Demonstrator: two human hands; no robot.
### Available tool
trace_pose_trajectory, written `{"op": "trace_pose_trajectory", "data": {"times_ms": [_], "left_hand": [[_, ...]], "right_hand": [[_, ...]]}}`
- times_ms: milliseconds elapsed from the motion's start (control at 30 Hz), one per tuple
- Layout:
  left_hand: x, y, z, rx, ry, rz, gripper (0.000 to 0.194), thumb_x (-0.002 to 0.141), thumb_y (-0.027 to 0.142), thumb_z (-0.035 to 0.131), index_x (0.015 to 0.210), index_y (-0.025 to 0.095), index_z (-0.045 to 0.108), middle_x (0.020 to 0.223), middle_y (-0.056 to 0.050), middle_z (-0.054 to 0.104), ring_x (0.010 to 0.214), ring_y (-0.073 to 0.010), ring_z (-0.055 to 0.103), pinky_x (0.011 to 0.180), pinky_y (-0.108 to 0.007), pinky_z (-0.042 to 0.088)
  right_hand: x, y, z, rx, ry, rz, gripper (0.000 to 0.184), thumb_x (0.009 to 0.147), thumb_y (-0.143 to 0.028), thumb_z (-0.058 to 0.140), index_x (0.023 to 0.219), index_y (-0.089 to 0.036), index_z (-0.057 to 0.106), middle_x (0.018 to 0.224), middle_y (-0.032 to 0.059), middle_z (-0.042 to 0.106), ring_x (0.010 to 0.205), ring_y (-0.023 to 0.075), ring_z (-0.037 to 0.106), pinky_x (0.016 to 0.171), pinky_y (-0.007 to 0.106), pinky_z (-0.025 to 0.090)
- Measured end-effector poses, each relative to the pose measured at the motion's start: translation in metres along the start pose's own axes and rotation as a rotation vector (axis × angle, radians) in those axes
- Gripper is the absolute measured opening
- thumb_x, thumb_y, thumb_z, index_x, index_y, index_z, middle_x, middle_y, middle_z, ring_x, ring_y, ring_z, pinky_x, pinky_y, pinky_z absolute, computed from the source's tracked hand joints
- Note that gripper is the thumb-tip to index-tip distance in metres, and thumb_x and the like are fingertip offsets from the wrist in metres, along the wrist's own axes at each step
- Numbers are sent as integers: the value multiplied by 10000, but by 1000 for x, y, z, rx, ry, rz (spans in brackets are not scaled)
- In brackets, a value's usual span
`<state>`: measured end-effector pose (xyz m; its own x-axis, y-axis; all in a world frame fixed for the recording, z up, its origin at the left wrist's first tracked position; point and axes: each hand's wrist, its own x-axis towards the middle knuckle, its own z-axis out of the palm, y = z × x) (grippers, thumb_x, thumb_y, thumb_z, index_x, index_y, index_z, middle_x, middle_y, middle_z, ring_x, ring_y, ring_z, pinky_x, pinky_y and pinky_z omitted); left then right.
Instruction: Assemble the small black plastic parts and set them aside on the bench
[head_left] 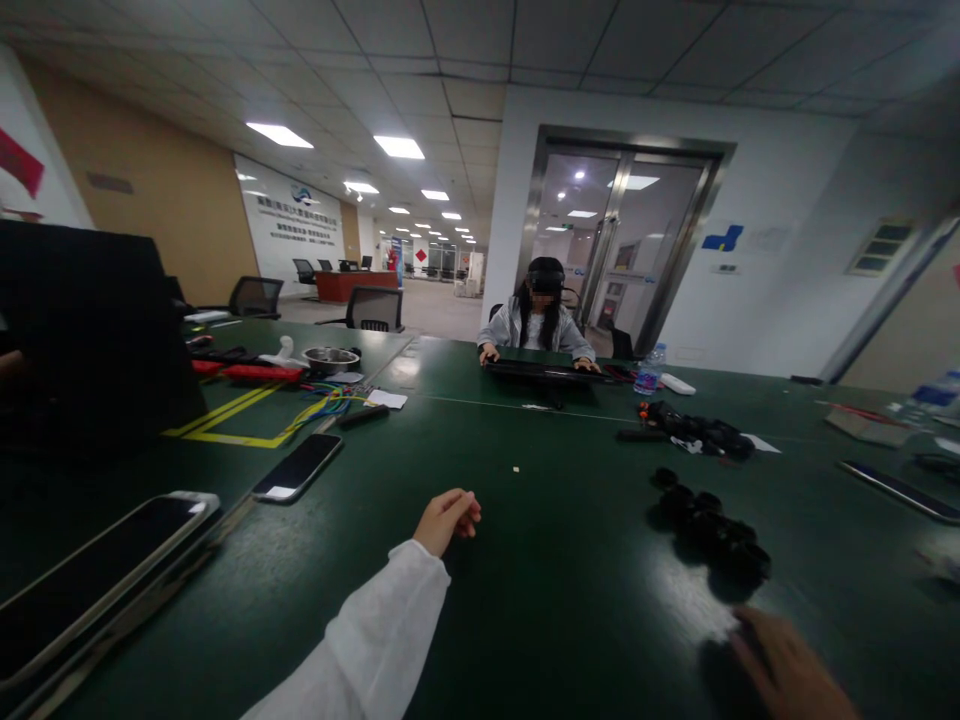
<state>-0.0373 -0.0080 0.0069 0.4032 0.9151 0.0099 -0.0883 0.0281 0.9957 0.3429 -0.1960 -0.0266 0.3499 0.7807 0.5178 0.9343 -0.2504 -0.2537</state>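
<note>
My left hand (448, 520), in a white sleeve, rests near the middle of the green table (525, 560). Its fingers are curled loosely inward, and nothing shows in them. A tiny pale bit (516, 469) lies a little beyond it. At the lower right, my right hand (784, 660) is smeared by motion, so its fingers cannot be made out. Just beyond that hand stands a row of black rounded pieces (712, 530), apart from it; their kind is not clear.
Phones (298, 468) lie to the left, near wires (322, 405) and a metal bowl (331, 358). A black panel (97, 340) stands at far left. Across the table, a person (536, 315) has both hands at a black flat object (544, 373). A bottle (649, 370) stands back right.
</note>
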Motion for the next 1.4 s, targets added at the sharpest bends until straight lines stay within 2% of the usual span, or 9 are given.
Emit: {"op": "trace_pose_trajectory", "data": {"times_ms": [67, 167, 267, 367, 500, 800, 900, 1167, 1400], "left_hand": [[1, -3, 0, 17, -2, 3, 347, 732, 456, 460, 700, 118, 533, 638, -6, 545, 505, -93, 522, 493, -220, 385], [2, -5, 2, 30, 24, 16, 313, 725, 435, 472, 729, 125, 519, 639, 3, 543, 472, -82, 520, 455, -201, 373], [2, -5, 4, 7, 105, 38, 256, 716, 385, 489, 826, 154, 483, 679, 17, 539, 438, -69, 516, 418, -184, 361], [4, -6, 4, 18, 173, 68, 219, 714, 321, 487, 864, 165, 451, 686, 25, 522, 423, -61, 506, 405, -177, 356], [8, -11, 3, 117, 247, 104, 215, 711, 269, 478, 894, 165, 436, 726, 17, 501, 438, -58, 497, 397, -175, 354], [5, -11, 11, 544, 50, 297, 433, 644, 157, 579, 1055, 208, 453, 920, -30, 521, 665, -115, 527, 531, -220, 418], [3, -6, 17, 603, 91, 390, 352, 648, 134, 579, 986, 207, 516, 887, -24, 521, 718, -133, 523, 599, -245, 430], [14, -13, 22, 456, 126, 416, 292, 660, 102, 572, 937, 194, 577, 882, -36, 540, 761, -143, 531, 647, -250, 441], [31, -22, 8, 205, -10, 224, 325, 658, 92, 581, 979, 144, 569, 928, -79, 607, 811, -167, 574, 746, -309, 443]], "right_hand": [[3, -56, 2, 156, -285, -178, 316, 733, -402, 350, 962, -265, 519, 978, 93, 546, 917, 222, 540, 839, 334, 425], [19, -143, 5, 324, -542, -408, 328, 780, -333, 355, 1086, -249, 437, 1094, 57, 475, 992, 191, 488, 877, 326, 398], [45, -209, 19, 383, -627, -549, 302, 779, -279, 387, 1077, -265, 432, 1051, 37, 478, 926, 172, 502, 792, 303, 434], [68, -245, 46, 389, -498, -515, 279, 771, -242, 398, 1043, -234, 459, 1020, 62, 484, 939, 200, 487, 796, 330, 417], [81, -252, 77, 534, -370, -358, 304, 774, -239, 389, 1070, -229, 457, 1036, 73, 488, 961, 204, 482, 837, 345, 387], [82, -244, 82, 1151, -543, 21, 314, 645, -322, 579, 943, -238, 531, 909, 29, 554, 836, 209, 539, 698, 339, 458], [76, -250, 82, 1400, -623, 152, 316, 663, -340, 574, 953, -229, 515, 918, 32, 549, 840, 198, 540, 648, 304, 468], [68, -243, 73, 1756, -724, 445, 428, 632, -316, 624, 1036, -228, 511, 1007, 36, 547, 893, 187, 547, 792, 352, 435], [66, -241, 70, 1652, -705, 381, 394, 637, -332, 620, 996, -229, 495, 919, 32, 560, 809, 173, 572, 665, 313, 459]]}}
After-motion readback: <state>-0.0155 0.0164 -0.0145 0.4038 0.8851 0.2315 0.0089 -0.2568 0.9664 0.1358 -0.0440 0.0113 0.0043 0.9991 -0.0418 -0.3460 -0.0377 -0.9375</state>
